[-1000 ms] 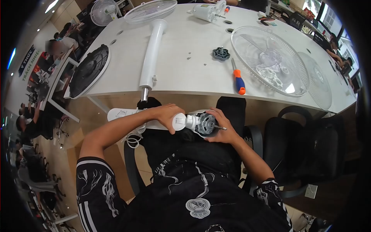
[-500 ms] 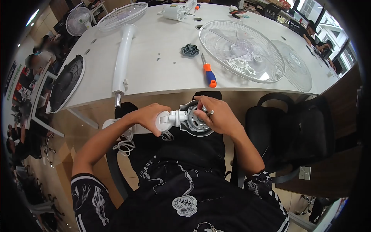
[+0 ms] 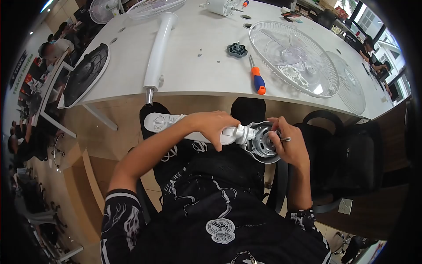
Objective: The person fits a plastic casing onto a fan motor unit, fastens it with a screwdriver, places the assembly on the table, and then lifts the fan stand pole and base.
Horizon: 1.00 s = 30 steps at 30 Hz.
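Observation:
A white fan body with a long control panel (image 3: 159,122) lies across my lap, its neck joined to a round metal motor housing (image 3: 262,143). My left hand (image 3: 215,127) is wrapped over the white body near the neck. At the housing's right side, my right hand (image 3: 291,143) has bent fingers and thumb gripping its rim. A small silver piece (image 3: 286,139) shows at the right hand's fingers. White cord (image 3: 170,153) hangs in loops below the panel.
On the table (image 3: 193,75) lie a white pole (image 3: 159,53), a screwdriver (image 3: 258,81), a dark knob (image 3: 237,50), several screws (image 3: 200,55), a fan cage (image 3: 294,57), a black base (image 3: 87,75) and a motor (image 3: 222,6). A black chair (image 3: 347,149) stands at right, a cardboard box (image 3: 83,189) at left.
The fan body and both hands have shifted right in the view, and more of the control panel shows at left. The table has moved upward and right in the view. Both hands keep hold.

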Motion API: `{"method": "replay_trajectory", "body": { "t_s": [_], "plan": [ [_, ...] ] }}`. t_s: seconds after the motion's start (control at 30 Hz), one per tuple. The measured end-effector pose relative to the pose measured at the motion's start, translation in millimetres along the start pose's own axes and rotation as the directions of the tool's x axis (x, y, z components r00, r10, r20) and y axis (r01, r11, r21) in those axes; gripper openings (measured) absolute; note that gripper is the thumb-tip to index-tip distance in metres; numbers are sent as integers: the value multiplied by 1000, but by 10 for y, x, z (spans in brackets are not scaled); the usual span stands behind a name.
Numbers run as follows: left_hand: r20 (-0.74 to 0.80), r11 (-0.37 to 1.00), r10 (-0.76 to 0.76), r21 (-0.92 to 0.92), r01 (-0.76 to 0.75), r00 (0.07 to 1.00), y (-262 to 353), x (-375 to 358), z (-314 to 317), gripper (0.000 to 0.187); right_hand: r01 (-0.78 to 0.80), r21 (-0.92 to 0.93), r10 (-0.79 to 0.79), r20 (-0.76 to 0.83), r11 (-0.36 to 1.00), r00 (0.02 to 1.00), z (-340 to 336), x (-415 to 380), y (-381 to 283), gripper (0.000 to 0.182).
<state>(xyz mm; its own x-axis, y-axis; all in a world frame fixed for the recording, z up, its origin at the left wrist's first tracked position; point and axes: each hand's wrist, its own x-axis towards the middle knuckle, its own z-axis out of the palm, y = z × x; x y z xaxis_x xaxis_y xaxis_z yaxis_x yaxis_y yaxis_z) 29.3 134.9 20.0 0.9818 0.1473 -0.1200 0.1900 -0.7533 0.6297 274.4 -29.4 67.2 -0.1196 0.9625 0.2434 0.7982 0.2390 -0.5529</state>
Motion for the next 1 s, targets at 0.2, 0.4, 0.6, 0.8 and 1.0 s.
{"method": "replay_trajectory", "body": {
  "t_s": [0.2,0.4,0.6,0.8,1.0],
  "plan": [
    [-83,997,-76,-33,73,994,21,24,242,77,25,88,-18,-78,996,997,219,-157,287,31],
    [-474,999,0,47,25,881,365,-56,514,89,95,262,-47,-183,960,982,471,-137,505,59],
    [-674,998,28,57,14,738,549,154,742,104,162,545,-64,-194,823,979,478,-149,609,94],
    [-605,990,-84,43,137,792,539,171,763,104,119,519,-85,-88,847,992,255,-212,659,102],
    [-583,986,-110,35,161,805,559,194,745,104,-23,584,-18,65,812,998,264,-303,762,110]
  ]
}}
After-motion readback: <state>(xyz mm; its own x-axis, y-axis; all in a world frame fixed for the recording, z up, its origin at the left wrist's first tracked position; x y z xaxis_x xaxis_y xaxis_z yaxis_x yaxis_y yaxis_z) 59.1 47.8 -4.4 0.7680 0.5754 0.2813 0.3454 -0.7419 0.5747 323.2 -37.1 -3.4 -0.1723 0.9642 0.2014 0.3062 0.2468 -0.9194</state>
